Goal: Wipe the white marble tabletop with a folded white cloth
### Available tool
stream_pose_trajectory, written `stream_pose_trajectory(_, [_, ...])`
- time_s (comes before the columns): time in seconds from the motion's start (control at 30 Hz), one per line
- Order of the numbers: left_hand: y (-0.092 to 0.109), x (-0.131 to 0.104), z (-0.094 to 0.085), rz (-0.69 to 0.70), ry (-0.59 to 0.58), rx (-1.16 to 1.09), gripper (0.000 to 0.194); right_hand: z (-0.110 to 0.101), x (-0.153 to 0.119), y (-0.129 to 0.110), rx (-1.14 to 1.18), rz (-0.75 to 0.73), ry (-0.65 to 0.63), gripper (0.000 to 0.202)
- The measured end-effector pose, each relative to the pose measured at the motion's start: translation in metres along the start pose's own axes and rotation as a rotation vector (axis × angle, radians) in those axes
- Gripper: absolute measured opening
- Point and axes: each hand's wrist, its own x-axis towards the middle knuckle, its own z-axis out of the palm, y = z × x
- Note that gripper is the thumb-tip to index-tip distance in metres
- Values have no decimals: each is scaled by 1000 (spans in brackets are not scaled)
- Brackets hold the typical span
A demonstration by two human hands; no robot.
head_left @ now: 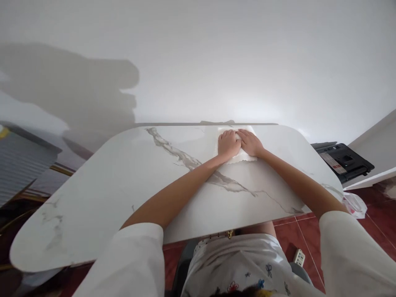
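A white cloth or tissue (243, 156) lies flat on the white marble-patterned table (108, 194), close to its far edge. On the left part of the cloth rests my left hand (229, 144), its fingers together and pressed down. My right hand (250, 142) lies on the cloth's right part with its fingers stretched out toward the upper left. Both hands are side by side, nearly touching. Part of the cloth is hidden under them.
Behind the table stands a white wall (216, 62). A black open case (348, 161) and a clear plastic bag (355, 204) are at the right. On the red tiled floor lies a white power socket (299, 257). A grey ridged object (24, 165) is at the left.
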Motion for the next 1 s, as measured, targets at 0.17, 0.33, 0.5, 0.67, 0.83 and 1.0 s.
stream_pose_trajectory(0.17, [-25,38,7,-23,36,62,33,15,49,14,54,-21,0,47])
stream_pose_trajectory(0.33, [-29,64,19,-35,46,134,32,22,73,37,102,-61,9,46])
stream_pose_trajectory(0.5, [-13,77,31,-45,20,153,32,18,71,59,130,-60,9,46])
stream_pose_trajectory(0.67, [11,76,42,-5,5,125,32,7,51,76,109,-11,17,47])
stream_pose_trajectory(0.83, [29,60,44,63,-8,108,33,-2,22,75,34,73,3,49])
stream_pose_trajectory(1.0, [38,36,39,106,-28,91,33,-7,-7,58,4,112,30,48])
